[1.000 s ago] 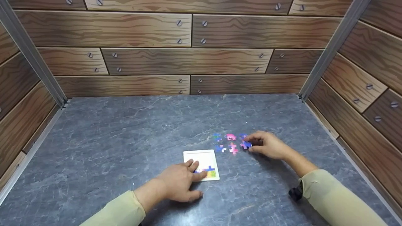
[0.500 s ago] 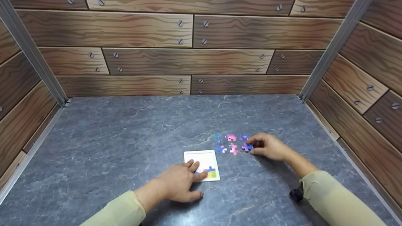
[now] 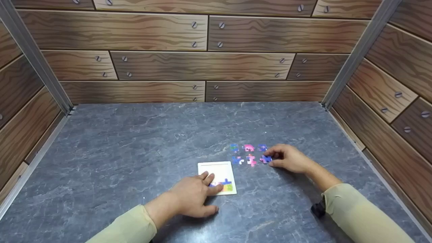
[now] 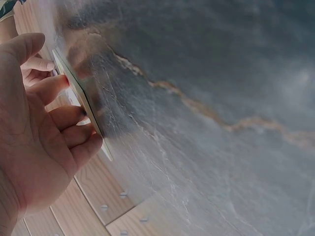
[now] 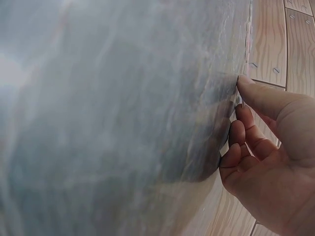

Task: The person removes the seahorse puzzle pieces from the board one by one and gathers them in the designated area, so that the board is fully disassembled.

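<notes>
My left hand [image 3: 194,195] rests with extended fingers on a white puzzle tray [image 3: 216,168]. Joined colourful pieces [image 3: 227,186] fill part of the tray's near end, partly hidden under the fingers. In the left wrist view, the fingertips touch the tray [image 4: 81,96], seen edge-on. To the right of the tray, my right hand [image 3: 290,158] pinches a blue-purple jigsaw piece [image 3: 265,159] on the table between thumb and fingers. The right wrist view shows the right hand [image 5: 268,142] with its fingertips at the tabletop; the piece is hard to make out there.
Several loose jigsaw pieces lie in two rows beside the tray, among them a pink piece [image 3: 249,147], a green-blue piece [image 3: 234,147] and a blue one [image 3: 262,147]. Wood-patterned walls [image 3: 155,91] enclose the grey marbled table [image 3: 135,135].
My right hand has drawn the blue-purple piece slightly nearer, so a gap now shows between it and the blue piece behind. The left hand stays on the tray.
</notes>
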`<state>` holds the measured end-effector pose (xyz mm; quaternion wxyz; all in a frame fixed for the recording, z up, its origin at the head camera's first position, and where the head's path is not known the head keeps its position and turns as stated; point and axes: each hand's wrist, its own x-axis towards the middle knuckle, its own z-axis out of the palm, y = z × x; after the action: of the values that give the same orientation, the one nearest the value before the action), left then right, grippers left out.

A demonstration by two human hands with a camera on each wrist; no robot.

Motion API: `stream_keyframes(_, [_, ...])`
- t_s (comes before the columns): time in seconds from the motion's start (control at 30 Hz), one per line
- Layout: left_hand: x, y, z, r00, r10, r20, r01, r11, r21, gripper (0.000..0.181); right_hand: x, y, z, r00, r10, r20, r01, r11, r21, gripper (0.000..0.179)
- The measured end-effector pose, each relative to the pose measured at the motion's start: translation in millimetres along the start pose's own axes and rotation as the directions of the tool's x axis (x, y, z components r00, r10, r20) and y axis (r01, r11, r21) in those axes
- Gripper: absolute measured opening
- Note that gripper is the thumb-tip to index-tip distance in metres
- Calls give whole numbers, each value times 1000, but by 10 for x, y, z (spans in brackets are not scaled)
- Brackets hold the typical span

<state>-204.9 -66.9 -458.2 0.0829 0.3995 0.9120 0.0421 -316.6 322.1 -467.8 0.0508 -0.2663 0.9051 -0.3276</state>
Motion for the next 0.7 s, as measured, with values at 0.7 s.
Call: stream_keyframes(0.7, [15,-7,11,1000,-2,8,2,1000,20,70,-21,12,22,1000,-16,1,16,1000,6,32])
